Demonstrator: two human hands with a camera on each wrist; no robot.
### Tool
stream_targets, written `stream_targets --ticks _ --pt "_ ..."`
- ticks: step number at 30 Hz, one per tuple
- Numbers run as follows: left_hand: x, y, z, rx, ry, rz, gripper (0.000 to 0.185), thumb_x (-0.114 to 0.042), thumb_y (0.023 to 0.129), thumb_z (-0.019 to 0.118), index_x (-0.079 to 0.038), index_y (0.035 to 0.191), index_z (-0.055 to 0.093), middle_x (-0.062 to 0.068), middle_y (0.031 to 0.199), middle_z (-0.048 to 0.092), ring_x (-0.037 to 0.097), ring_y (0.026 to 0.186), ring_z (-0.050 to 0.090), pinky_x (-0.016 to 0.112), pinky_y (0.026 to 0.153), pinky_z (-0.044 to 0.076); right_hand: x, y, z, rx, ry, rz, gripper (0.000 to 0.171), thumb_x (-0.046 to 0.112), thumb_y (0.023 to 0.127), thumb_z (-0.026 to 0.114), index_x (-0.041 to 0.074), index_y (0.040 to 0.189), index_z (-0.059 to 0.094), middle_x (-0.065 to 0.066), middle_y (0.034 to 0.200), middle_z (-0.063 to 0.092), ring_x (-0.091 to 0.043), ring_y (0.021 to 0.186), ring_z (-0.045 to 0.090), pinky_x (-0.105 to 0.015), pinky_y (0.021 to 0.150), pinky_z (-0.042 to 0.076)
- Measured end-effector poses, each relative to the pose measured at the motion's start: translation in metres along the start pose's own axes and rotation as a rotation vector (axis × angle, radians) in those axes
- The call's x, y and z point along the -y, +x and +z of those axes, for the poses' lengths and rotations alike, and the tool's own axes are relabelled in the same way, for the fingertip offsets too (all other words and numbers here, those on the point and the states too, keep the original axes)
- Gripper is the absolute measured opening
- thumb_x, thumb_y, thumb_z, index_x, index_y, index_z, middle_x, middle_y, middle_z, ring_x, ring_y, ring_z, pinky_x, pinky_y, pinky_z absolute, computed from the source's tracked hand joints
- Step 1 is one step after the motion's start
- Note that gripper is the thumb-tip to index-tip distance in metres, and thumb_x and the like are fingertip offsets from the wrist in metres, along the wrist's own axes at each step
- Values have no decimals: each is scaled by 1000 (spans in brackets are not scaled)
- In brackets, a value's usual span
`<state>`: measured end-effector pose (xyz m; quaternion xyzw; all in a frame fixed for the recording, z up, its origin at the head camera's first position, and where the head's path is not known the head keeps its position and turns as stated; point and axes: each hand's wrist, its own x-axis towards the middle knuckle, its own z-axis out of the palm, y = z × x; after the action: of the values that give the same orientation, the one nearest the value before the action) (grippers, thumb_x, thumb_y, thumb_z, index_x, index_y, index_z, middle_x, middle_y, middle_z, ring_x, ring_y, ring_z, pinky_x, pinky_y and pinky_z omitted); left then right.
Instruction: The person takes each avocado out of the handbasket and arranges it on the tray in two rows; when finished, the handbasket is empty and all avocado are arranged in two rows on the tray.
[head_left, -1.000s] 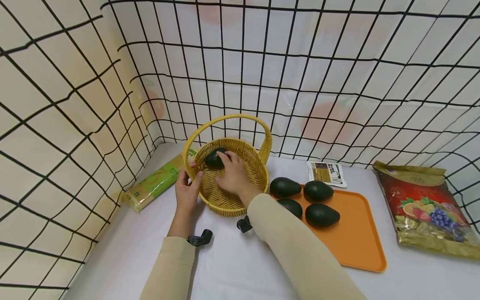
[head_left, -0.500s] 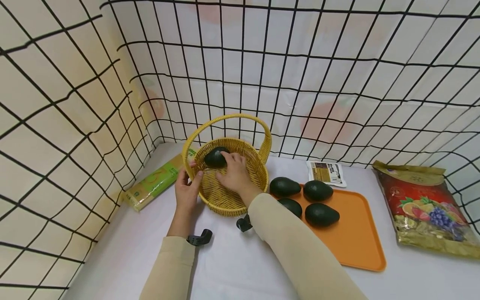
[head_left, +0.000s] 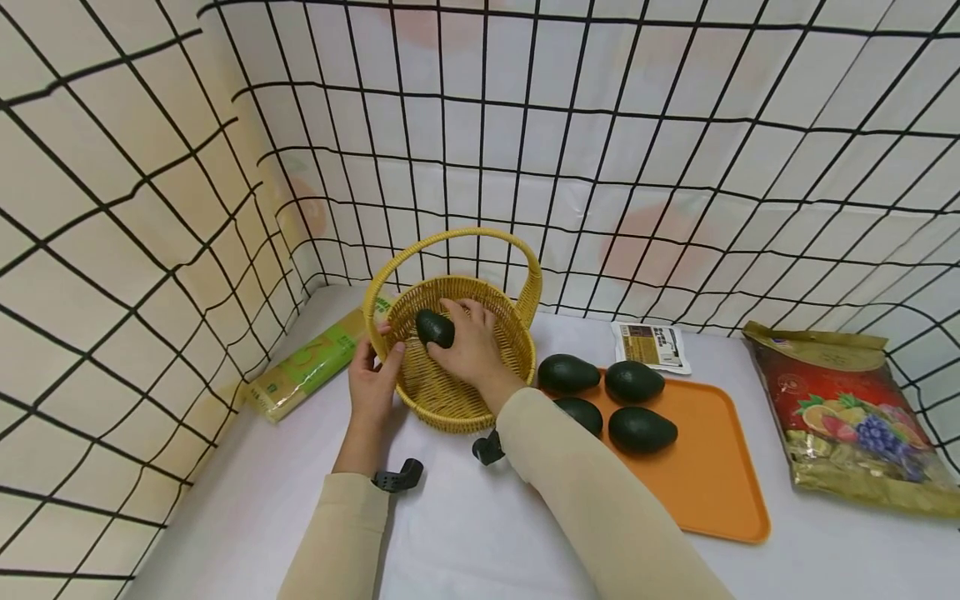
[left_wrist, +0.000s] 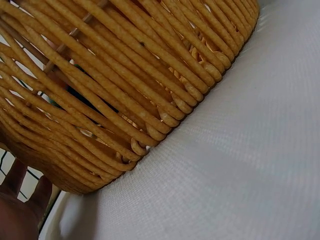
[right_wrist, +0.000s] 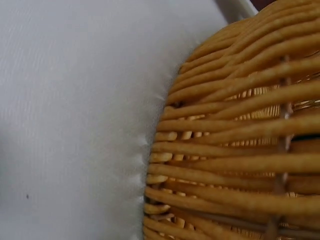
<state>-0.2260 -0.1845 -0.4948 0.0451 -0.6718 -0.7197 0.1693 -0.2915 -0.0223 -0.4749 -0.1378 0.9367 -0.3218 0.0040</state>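
Note:
A yellow wicker basket [head_left: 459,419] with a tall hoop handle stands on the white cloth. Inside it, one dark green avocado [head_left: 433,328] lies toward the left, between the thumb and fingers of my right hand [head_left: 472,350], which holds it. My left hand [head_left: 372,390] grips the basket's left side near the foot of the handle, thumb toward the rim. In the left wrist view the fingers [left_wrist: 37,195] meet the woven wall [left_wrist: 125,85]. Only the basket's weave [right_wrist: 225,165] and cloth show in the right wrist view; the right hand is out of sight there.
Right of the basket, several avocados [head_left: 642,430] lie on or against an orange tray [head_left: 720,475]. A small white packet [head_left: 651,347] is behind it, a red-gold fruit bag [head_left: 855,417] far right. A green-yellow package [head_left: 307,371] lies left. Black wire mesh [head_left: 483,175] encloses the back and left.
The avocado in the basket has turned and shifted slightly toward me, and my right thumb and fingers have come round it. My left hand and the basket have stayed nearly still.

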Motion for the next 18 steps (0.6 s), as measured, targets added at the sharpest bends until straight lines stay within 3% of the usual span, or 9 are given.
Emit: stream_targets --ticks 3,5,13,18 --pt "12 5 -2 -2 -16 11 44 -8 99 63 1 141 52 17 152 50 26 140 47 18 96 49 1 -2 2 73 2 -18 74 39 92 73 28 156 39 -11 168 23 -40 153 22 -57 119 34" --pt "18 8 -2 -5 -14 18 44 -10 99 64 -1 141 53 13 152 51 24 140 48 15 94 49 1 -2 3 110 4 -27 72 40 92 73 26 155 41 -13 167 25 -42 152 25 -59 121 30" --pt "23 9 -2 -9 -15 24 42 -15 98 68 -9 139 57 5 149 54 18 136 50 17 94 50 -2 -1 5 109 119 -90 56 22 90 75 18 142 53 -8 148 51 -30 134 53 -46 109 49" --pt "25 10 -4 -12 -20 14 44 -12 99 67 -3 140 54 9 152 52 20 138 48 17 95 49 -2 -1 6 119 161 -34 66 26 90 75 17 149 45 -11 152 50 -29 137 51 -45 112 47"
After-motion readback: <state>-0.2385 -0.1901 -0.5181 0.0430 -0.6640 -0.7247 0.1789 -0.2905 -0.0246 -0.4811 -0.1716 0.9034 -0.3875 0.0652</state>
